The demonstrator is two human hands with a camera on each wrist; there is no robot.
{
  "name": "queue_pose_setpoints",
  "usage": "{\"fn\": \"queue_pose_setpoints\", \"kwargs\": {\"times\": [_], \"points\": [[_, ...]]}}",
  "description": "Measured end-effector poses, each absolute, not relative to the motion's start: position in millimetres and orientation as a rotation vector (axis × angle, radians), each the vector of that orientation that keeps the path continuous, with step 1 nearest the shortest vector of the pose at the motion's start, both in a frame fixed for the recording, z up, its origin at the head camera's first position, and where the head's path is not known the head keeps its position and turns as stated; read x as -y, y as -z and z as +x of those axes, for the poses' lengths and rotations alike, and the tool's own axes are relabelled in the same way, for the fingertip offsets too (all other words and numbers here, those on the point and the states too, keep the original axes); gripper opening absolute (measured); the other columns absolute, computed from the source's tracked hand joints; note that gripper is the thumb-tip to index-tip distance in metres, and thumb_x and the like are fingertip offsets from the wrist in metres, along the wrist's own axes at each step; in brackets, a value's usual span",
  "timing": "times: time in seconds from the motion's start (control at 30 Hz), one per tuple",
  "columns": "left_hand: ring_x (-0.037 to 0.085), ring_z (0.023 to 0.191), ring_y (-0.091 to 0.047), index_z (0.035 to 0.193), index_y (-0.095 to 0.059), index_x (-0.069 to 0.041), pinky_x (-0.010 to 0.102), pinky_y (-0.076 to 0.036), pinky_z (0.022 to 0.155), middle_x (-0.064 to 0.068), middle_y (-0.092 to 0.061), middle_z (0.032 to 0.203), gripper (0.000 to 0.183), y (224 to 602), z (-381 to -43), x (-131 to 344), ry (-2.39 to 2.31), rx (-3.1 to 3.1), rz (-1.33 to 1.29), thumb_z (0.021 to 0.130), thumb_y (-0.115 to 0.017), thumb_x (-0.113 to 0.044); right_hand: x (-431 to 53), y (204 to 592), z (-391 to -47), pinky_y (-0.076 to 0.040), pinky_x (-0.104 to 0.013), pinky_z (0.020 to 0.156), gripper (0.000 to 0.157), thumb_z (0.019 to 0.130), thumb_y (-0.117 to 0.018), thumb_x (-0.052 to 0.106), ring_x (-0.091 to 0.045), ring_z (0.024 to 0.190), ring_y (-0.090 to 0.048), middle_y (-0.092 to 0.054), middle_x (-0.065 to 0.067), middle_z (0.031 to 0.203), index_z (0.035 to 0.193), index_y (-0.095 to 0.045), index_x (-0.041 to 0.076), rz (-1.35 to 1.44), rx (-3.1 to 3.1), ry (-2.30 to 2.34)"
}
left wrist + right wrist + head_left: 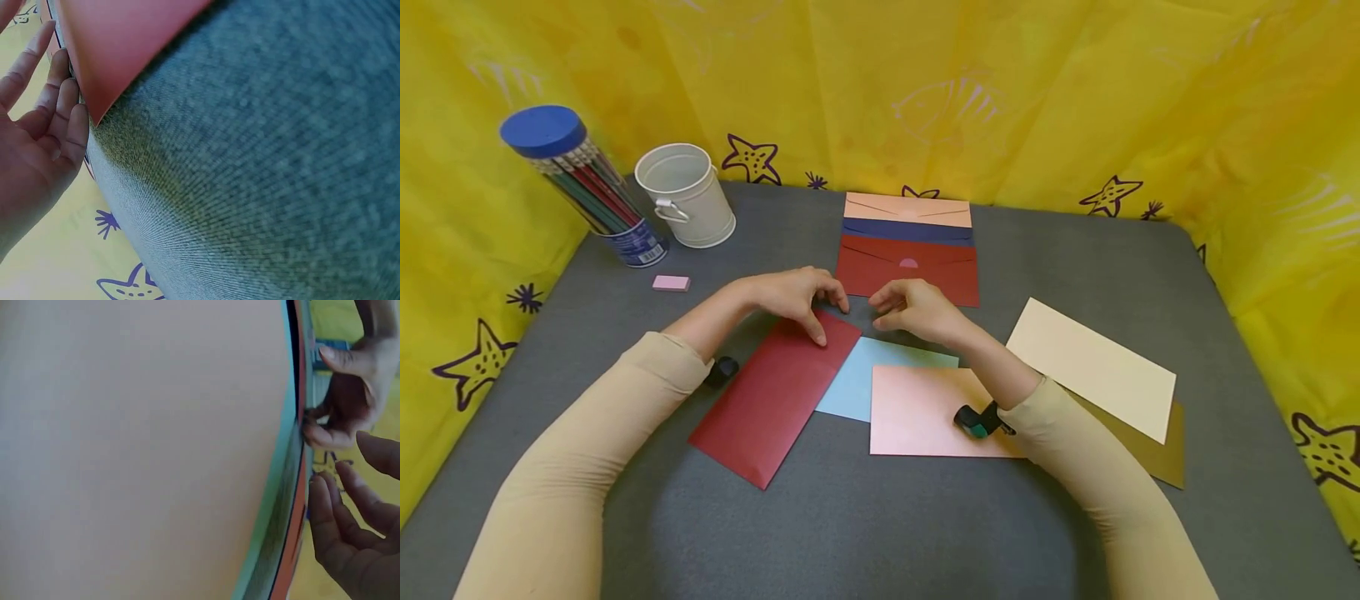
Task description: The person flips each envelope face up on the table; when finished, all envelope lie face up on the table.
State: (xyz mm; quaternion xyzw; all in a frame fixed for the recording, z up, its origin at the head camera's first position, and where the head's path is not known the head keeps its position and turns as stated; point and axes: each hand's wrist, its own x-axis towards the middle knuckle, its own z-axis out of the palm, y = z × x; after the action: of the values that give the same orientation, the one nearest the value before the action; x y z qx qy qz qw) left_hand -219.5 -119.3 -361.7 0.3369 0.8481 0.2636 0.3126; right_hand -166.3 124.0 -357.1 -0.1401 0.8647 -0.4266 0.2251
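Sleeves (561, 479) nearest, maroon env. (772, 402) lengthwise to far-R, L fingers (831, 286) & R fingers (892, 290) loose

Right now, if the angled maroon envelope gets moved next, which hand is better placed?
Probably the left hand: its thumb is over the far end of the maroon envelope. The right hand is farther off, near the far edge of the light blue envelope.
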Motion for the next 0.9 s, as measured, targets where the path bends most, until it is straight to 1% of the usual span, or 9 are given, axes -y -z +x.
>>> {"fn": "queue_pose_setpoints", "kwargs": {"times": [0.1, 0.23, 0.37, 0.63, 0.73, 0.9], "points": [[0.029, 0.112, -0.046, 0.114, -0.065, -0.011, 0.04, -0.041, 0.094, 0.014, -0.057, 0.117, 0.052, 361.7, -218.8, 118.2, -0.655, -2.248, 0.894, 0.069, -0.089, -0.019, -113.1, 360.8, -166.1, -0.055, -0.034, 0.095, 0.033, 0.087, -0.073, 0.014, -0.024, 0.109, -0.068, -0.071, -0.012, 0.117, 0.117, -0.067, 0.004, -0.404, -2.376, 1.14], [0.03, 0.113, -0.042, 0.111, -0.063, -0.01, 0.042, -0.039, 0.095, 0.014, -0.054, 0.117, 0.052, 361.3, -217.3, 117.4, -0.618, -2.261, 0.894, 0.067, -0.09, -0.016, -104.6, 365.9, -164.4, -0.056, -0.028, 0.088, 0.033, 0.085, -0.075, 0.015, -0.022, 0.104, -0.067, -0.07, -0.012, 0.117, 0.116, -0.067, 0.005, -0.434, -2.377, 1.076], [0.03, 0.114, -0.04, 0.106, -0.061, -0.009, 0.041, -0.038, 0.094, 0.014, -0.052, 0.116, 0.05, 363.8, -216.9, 117.3, -0.611, -2.273, 0.916, 0.066, -0.09, -0.013, -100.8, 371.2, -162.4, -0.052, -0.023, 0.082, 0.033, 0.083, -0.078, 0.017, -0.019, 0.097, -0.063, -0.069, -0.009, 0.114, 0.114, -0.069, 0.006, -0.467, -2.406, 1.003], [0.028, 0.109, -0.04, 0.097, -0.059, -0.009, 0.039, -0.036, 0.091, 0.011, -0.051, 0.111, 0.048, 366.8, -215.7, 115.4, -0.557, -2.329, 0.958, 0.063, -0.092, -0.012, -95.4, 375.7, -160.7, -0.05, -0.026, 0.083, 0.032, 0.08, -0.08, 0.016, -0.02, 0.095, -0.058, -0.067, -0.01, 0.107, 0.107, -0.068, 0.004, -0.575, -2.492, 0.917], [0.027, 0.106, -0.039, 0.093, -0.056, -0.009, 0.038, -0.034, 0.088, 0.01, -0.05, 0.106, 0.047, 365.5, -214.2, 114.5, -0.537, -2.334, 0.967, 0.062, -0.092, -0.012, -93.5, 375.2, -159.8, -0.048, -0.023, 0.079, 0.03, 0.081, -0.08, 0.019, -0.018, 0.093, -0.058, -0.067, -0.008, 0.103, 0.103, -0.067, 0.005, -0.552, -2.496, 0.912], [0.024, 0.096, -0.044, 0.092, -0.053, -0.008, 0.034, -0.035, 0.082, 0.008, -0.052, 0.094, 0.049, 364.6, -213.9, 111.7, -0.539, -2.336, 1.013, 0.062, -0.092, -0.01, -91.1, 373.6, -160.7, -0.045, -0.019, 0.066, 0.024, 0.085, -0.077, 0.022, -0.015, 0.08, -0.06, -0.068, -0.007, 0.092, 0.098, -0.064, 0.006, -0.483, -2.474, 0.963]]}}
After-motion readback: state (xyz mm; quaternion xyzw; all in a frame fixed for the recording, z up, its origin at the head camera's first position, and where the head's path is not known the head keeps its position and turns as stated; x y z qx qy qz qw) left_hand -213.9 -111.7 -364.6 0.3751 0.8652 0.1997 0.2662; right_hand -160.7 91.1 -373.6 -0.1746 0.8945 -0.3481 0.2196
